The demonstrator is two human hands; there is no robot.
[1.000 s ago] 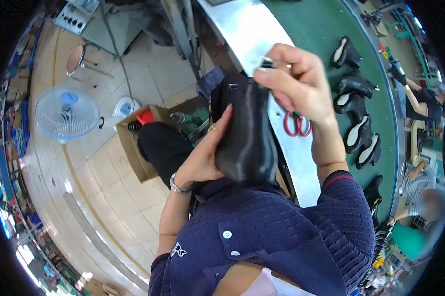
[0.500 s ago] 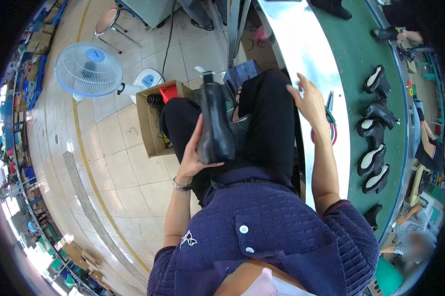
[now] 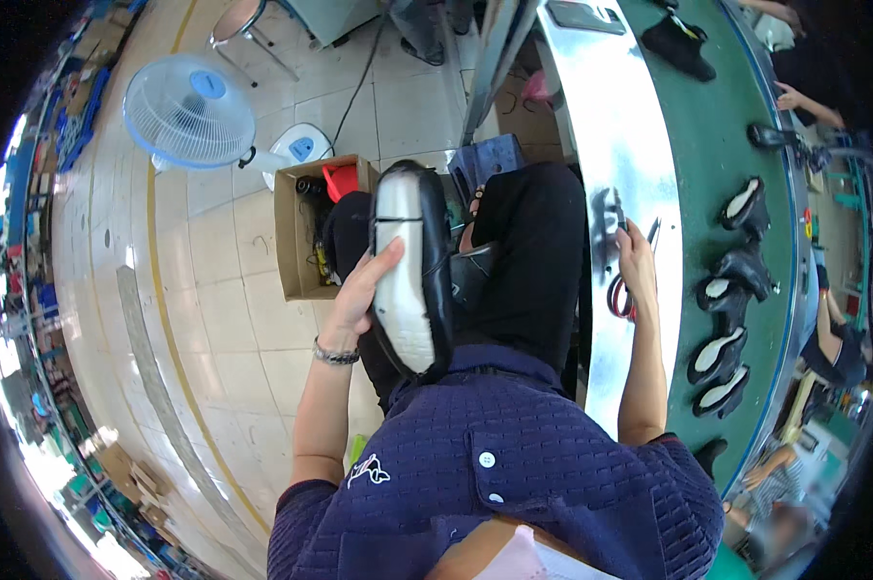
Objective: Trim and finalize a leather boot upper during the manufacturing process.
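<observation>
My left hand (image 3: 361,290) grips a black shoe upper (image 3: 438,290) above my lap, thumb pressed on its underside. That underside faces up and shows a whitish insole (image 3: 404,314) with a dark line across it. Over the metal ledge to the right, my right hand (image 3: 638,259) has its fingers drawn together at a slim dark tool (image 3: 610,227); blur and reflection hide its exact kind. Beside and partly under that hand lie scissors with red loop handles (image 3: 620,298), their blade pointing away from me.
Along the right runs a green conveyor belt (image 3: 693,155) with several black shoe uppers (image 3: 719,356). A phone (image 3: 586,16) lies at the ledge's far end. Left of my knees stand a cardboard box (image 3: 296,242) and a fan (image 3: 190,111). Other people work beyond the belt.
My left hand has turned the shoe upper so its whitish underside faces up. The right hand's spread fingers have drawn together at the dark tool on the ledge. The view has shifted slightly.
</observation>
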